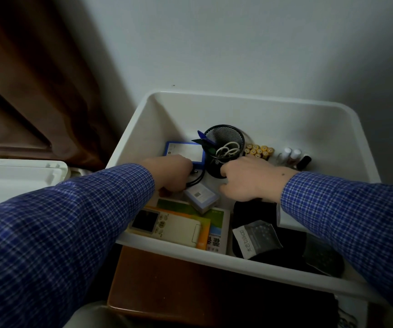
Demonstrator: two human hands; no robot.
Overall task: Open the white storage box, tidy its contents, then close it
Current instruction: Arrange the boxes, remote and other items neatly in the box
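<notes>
The white storage box (257, 102) stands open against the wall. Inside it, my left hand (171, 172) has its grip closed on a black cable (196, 179), I think; my right hand (249, 178) rests, fingers loose, beside the mesh pen cup (223, 143).

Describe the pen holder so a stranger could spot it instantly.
Look inside the open white storage box, toward its far wall. The pen holder stands between the blue-edged box and the yellow batteries. It alone is a black mesh cylinder.
</notes>
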